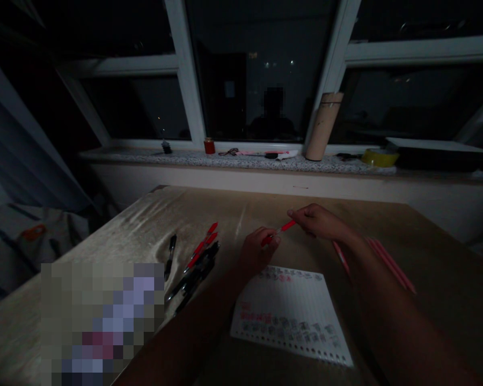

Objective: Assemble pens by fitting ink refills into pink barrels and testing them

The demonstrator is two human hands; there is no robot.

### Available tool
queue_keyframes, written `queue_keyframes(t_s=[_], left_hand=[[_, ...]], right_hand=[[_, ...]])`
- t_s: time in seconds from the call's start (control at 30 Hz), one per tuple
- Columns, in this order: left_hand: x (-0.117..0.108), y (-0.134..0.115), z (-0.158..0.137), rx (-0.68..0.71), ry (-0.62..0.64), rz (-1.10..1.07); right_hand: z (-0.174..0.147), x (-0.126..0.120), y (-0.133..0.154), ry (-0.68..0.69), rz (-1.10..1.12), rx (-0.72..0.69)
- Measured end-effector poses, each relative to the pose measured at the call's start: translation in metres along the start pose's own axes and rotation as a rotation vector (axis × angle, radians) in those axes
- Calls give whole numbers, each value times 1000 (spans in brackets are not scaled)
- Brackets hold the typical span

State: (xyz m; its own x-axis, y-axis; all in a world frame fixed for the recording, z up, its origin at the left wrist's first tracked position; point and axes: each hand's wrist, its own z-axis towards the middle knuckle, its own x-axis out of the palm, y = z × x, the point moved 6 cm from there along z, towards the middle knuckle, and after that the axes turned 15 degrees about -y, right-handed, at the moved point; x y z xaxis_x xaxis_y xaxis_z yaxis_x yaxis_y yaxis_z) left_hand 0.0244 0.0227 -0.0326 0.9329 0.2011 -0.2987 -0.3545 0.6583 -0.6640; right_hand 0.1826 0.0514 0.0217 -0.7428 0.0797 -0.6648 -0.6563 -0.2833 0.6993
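A red pen [286, 225] spans the gap between my two hands above the table. My left hand [258, 247] has its fingers closed round the lower end, and a clear section shows near its fingertips. The upper red end is pinched between the thumb and fingers of my right hand [320, 221]. Whether the pen is in one piece or two, I cannot tell. Below the hands lies a lined sheet of paper [293, 300] with red and black scribbles. Several black pens [197, 276] and a few red pens [201, 246] lie left of my left forearm.
Pink-red pens or sticks [392, 265] lie beside my right forearm, partly hidden by it. A single black pen [170, 256] rests farther left on the wooden table [306, 198]. The windowsill [145, 156] behind holds a tan cylinder [324, 126], yellow tape [380, 157] and a small red jar [209, 146].
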Motion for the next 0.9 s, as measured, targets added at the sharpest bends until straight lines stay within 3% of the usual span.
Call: queue_keyframes(t_s=[0.17, 0.3, 0.4, 0.5, 0.63, 0.77, 0.9], left_hand=[[-3, -3, 2, 42, -12, 42], [-5, 3, 1, -39, -96, 52], [-3, 3, 0, -81, -53, 29], [-1, -4, 0, -25, 20, 9], [-3, -3, 2, 2, -20, 52], [-3, 6, 0, -65, -75, 58], [-1, 6, -1, -85, -30, 1]], right_hand=[[0, 2, 2, -8, -52, -57], [1, 4, 1, -20, -54, -61], [1, 3, 0, -20, -50, -53], [2, 2, 0, -21, -51, -62], [2, 3, 0, -28, -58, -71], [2, 5, 1, -26, -57, -73], [3, 5, -1, -25, -55, -67]])
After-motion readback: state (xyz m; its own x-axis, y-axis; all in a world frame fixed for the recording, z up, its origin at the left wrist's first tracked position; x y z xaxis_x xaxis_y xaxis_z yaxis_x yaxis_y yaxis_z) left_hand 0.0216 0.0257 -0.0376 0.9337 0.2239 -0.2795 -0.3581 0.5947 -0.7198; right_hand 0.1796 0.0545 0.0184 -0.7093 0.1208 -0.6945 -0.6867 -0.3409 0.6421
